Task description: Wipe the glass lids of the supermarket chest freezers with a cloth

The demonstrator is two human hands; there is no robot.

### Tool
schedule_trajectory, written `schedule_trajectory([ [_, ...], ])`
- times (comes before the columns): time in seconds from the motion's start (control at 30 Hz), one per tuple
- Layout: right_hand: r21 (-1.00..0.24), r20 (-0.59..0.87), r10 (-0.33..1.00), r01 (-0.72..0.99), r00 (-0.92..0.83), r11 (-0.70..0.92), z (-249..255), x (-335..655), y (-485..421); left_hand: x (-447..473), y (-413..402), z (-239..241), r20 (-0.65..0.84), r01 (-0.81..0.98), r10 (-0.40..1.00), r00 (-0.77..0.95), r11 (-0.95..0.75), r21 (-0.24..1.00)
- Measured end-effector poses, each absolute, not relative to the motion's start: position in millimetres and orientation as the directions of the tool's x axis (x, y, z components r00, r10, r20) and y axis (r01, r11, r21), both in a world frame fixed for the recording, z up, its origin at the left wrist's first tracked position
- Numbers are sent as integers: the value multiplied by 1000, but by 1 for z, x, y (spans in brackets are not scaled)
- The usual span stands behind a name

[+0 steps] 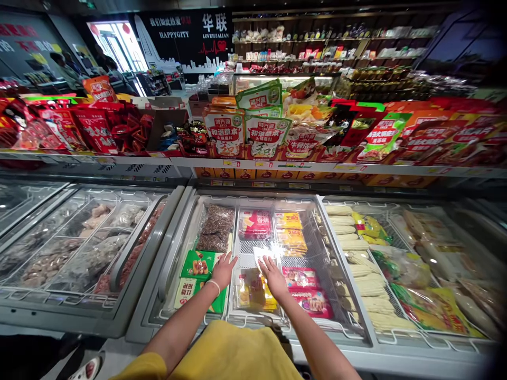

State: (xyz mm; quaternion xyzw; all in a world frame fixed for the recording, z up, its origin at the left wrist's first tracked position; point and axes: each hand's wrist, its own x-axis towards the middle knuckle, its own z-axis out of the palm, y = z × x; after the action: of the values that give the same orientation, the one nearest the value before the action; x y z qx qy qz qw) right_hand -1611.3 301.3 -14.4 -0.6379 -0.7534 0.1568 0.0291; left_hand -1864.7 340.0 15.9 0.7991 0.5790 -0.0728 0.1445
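My left hand [224, 273] is stretched out with its fingers apart, over the edge of the green food packets [200, 263] in the chest freezer. It holds nothing. To its right my right hand [272, 273] reaches forward, also open, beside a clear-wrapped yellow packet [250, 289]. A bright white patch shows at its fingertips; whether it is a wrapper or glare I cannot make out. Whether the palms lie on the glass lid or inside the freezer is unclear. Ahead lie a bag of dark brown pieces [216, 228], a pink box [255, 224] and yellow packets [291, 234].
Wire dividers split the freezer, and its grey frame [158, 279] runs along the left. Red packets [307, 301] lie to the right, with corn-like pale bundles [362, 274] beyond. Above stands a shelf [253, 164] of seasoning pouches. A shoe [87, 369] shows at lower left.
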Motion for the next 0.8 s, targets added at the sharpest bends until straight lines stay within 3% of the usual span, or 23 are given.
schedule_trajectory([
  [0.07,-284,-171,969,950,-181,128,-11,-1590,302,-1865,340,18,-282,944,902,327,-301,134],
  [0.23,-248,-120,963,932,240,-263,-10,-1597,310,-1864,338,18,-248,942,910,333,-311,122],
  [0.3,-255,-99,985,953,140,-162,-15,-1621,312,-1864,338,17,-250,943,910,330,-308,124],
  [0.43,-288,-87,961,930,-263,229,-20,-1629,319,-1865,342,17,-244,943,912,331,-307,131],
  [0.5,-278,-104,964,938,-244,208,-18,-1611,325,-1866,347,18,-232,946,918,321,-298,128],
  [0.7,-245,-45,984,953,174,-180,-19,-1613,332,-1863,370,23,-227,954,928,296,-273,127],
  [0.8,-293,-33,999,956,-10,0,-26,-1636,330,-1860,384,26,-225,953,928,297,-273,130],
])
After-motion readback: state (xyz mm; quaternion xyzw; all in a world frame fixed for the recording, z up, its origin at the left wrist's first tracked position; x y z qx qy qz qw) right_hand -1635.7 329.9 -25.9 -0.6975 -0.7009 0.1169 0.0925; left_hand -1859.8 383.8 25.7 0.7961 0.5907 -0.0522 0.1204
